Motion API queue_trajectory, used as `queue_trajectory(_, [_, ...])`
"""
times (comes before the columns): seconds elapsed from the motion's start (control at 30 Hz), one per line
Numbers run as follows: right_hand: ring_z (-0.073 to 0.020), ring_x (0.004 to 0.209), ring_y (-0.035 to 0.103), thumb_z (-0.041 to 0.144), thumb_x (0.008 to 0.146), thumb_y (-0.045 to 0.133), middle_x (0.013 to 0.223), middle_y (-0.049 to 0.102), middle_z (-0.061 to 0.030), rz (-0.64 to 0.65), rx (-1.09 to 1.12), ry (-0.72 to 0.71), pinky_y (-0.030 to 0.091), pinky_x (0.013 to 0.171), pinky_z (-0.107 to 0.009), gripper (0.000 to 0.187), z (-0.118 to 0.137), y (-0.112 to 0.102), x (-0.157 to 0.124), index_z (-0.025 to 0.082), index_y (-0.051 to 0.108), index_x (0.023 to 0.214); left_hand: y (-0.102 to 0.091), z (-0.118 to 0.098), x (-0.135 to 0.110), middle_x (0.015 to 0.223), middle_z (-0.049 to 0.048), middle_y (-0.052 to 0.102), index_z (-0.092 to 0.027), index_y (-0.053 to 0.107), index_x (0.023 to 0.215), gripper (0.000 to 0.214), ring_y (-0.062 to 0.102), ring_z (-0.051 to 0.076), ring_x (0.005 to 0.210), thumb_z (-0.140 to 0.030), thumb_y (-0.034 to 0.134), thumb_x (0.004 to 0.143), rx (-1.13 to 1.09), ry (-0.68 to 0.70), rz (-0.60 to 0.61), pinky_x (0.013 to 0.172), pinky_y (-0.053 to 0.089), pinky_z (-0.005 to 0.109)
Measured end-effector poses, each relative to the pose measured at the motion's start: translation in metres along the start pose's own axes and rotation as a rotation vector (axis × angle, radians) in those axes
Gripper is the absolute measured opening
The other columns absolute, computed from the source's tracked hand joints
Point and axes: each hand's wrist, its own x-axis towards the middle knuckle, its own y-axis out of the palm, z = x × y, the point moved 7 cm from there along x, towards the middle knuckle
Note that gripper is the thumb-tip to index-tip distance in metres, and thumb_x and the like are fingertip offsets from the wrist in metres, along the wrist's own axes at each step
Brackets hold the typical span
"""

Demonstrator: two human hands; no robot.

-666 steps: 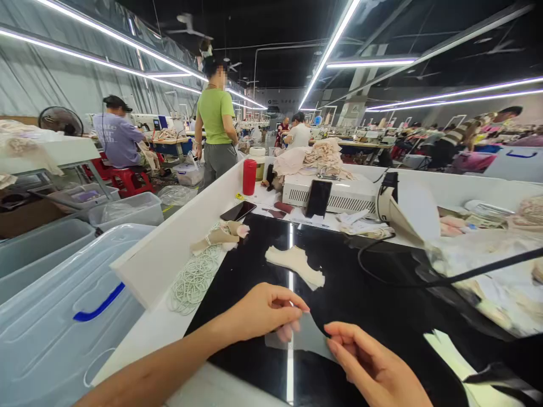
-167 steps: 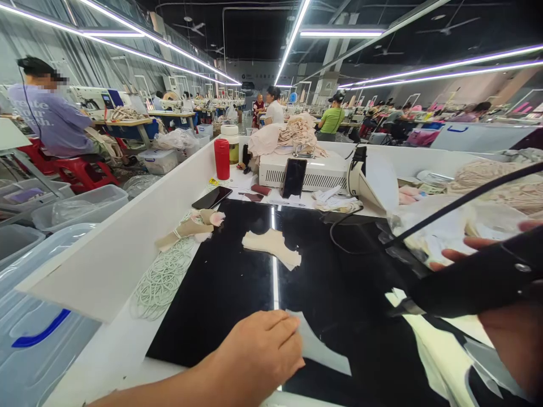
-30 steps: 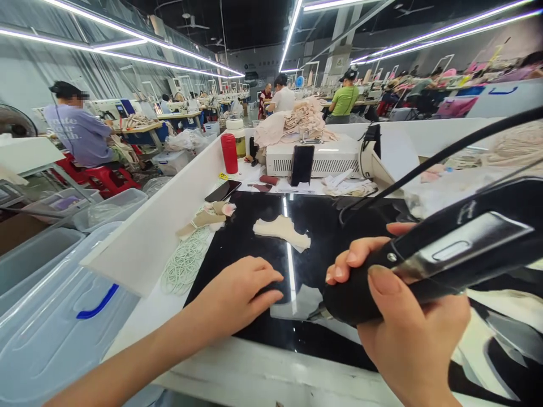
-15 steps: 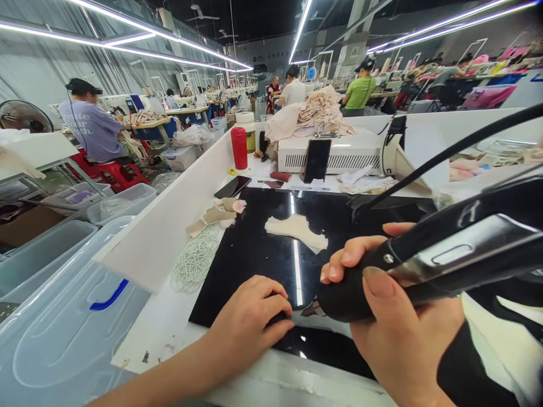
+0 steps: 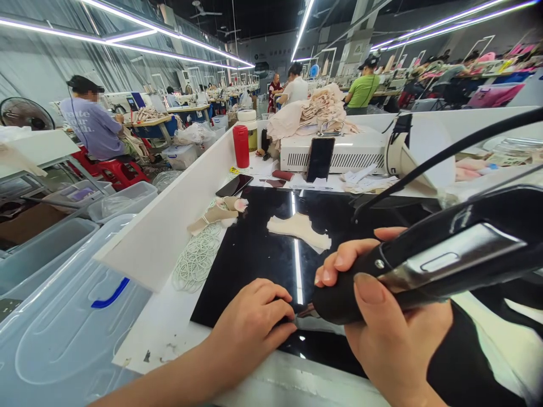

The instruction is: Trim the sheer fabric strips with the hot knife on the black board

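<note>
We judged the step in hand to be working the metal tip (image 5: 307, 311) of the black tool (image 5: 458, 249), with the fingers of our right hand (image 5: 394, 333) clamped around it, at a thin grey piece (image 5: 316, 325) lying mostly hidden on the black surface (image 5: 241, 249). Our left hand (image 5: 252, 316) rested just beside the tip, its fingers curled, though we could not tell whether they gripped anything; the next move seemed to call for steadying the piece and guiding the tip.
</note>
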Motion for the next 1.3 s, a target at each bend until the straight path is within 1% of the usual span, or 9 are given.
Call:
queue_trajectory(0.13, [-0.0177,0.063,0.067,0.037,0.093,0.086,0.087,0.067,0.0023,0.039,0.015,-0.003,0.061,0.059,-0.035,0.043,0.0,0.001,-0.002,0.028,0.057,0.123,-0.002,-0.006,0.0,0.115,0.0016,0.074,-0.019,0.071,0.099,0.005,0.069,0.02,0.107,-0.022,0.073,0.102,0.043,0.058,-0.015,0.098,0.058,0.035])
queue_trajectory(0.27, [-0.017,0.063,0.067,0.036,0.094,0.086,0.087,0.066,0.002,0.055,0.029,0.01,0.061,0.057,-0.034,0.041,0.001,0.001,-0.003,0.028,0.057,0.123,-0.005,-0.011,-0.001,0.115,0.0021,0.075,-0.019,0.072,0.099,0.012,0.07,0.019,0.109,-0.026,0.066,0.107,0.097,0.11,-0.017,0.099,0.059,0.033])
queue_trajectory(0.43, [-0.0167,0.064,0.067,0.036,0.094,0.087,0.088,0.066,0.002,0.053,0.027,0.001,0.062,0.059,-0.034,0.042,0.0,0.001,-0.004,0.028,0.058,0.123,-0.007,-0.013,-0.01,0.118,0.0008,0.077,-0.022,0.074,0.107,0.017,0.071,0.022,0.116,-0.028,0.058,0.111,0.18,0.159,-0.029,0.109,0.059,0.042])
queue_trajectory(0.57, [-0.0168,0.065,0.067,0.035,0.094,0.086,0.088,0.066,0.0019,0.06,0.032,0.003,0.063,0.062,-0.035,0.041,-0.002,0.0,-0.004,0.028,0.058,0.124,-0.007,-0.013,-0.019,0.12,0.0005,0.077,-0.025,0.074,0.114,0.018,0.073,0.022,0.116,-0.027,0.057,0.111,0.249,0.174,-0.056,0.109,0.061,0.046])
queue_trajectory(0.67, [-0.017,0.065,0.067,0.035,0.095,0.085,0.088,0.067,0.0016,0.06,0.036,0.007,0.063,0.062,-0.035,0.04,-0.002,-0.001,-0.006,0.028,0.059,0.124,-0.006,-0.013,-0.025,0.12,0.0019,0.078,-0.025,0.075,0.116,0.019,0.074,0.022,0.116,-0.027,0.057,0.111,0.311,0.195,-0.072,0.109,0.061,0.048])
queue_trajectory(0.87, [-0.0171,0.064,0.067,0.033,0.095,0.085,0.086,0.066,0.002,0.073,0.085,0.025,0.063,0.06,-0.033,0.038,0.002,0.004,-0.009,0.028,0.059,0.123,-0.004,-0.019,-0.031,0.122,0.0029,0.078,-0.023,0.076,0.121,0.02,0.075,0.025,0.117,-0.024,0.06,0.109,0.418,0.259,-0.054,0.111,0.06,0.05])
queue_trajectory(1.07, [-0.0172,0.063,0.067,0.035,0.094,0.085,0.086,0.066,0.0018,0.081,0.062,0.026,0.063,0.061,-0.034,0.038,0.001,0.008,-0.009,0.028,0.059,0.122,-0.01,-0.027,-0.028,0.117,0.0024,0.08,-0.022,0.076,0.118,0.02,0.077,0.024,0.11,-0.025,0.057,0.111,0.453,0.3,-0.091,0.106,0.063,0.048])
queue_trajectory(1.2, [-0.0166,0.061,0.066,0.033,0.097,0.081,0.084,0.065,0.0026,0.084,0.021,0.001,0.061,0.061,-0.034,0.033,0.0,0.008,-0.007,0.028,0.058,0.12,-0.009,-0.027,-0.027,0.117,0.0025,0.08,-0.022,0.076,0.117,0.02,0.078,0.024,0.11,-0.024,0.057,0.11,0.452,0.3,-0.093,0.106,0.063,0.048])
queue_trajectory(1.3, [-0.0175,0.062,0.066,0.033,0.096,0.082,0.086,0.066,0.0017,0.084,0.021,0.012,0.061,0.061,-0.035,0.034,0.0,0.006,-0.006,0.028,0.058,0.12,-0.01,-0.025,-0.028,0.118,0.0021,0.08,-0.022,0.076,0.117,0.019,0.077,0.023,0.111,-0.025,0.058,0.11,0.414,0.293,-0.1,0.108,0.062,0.048])
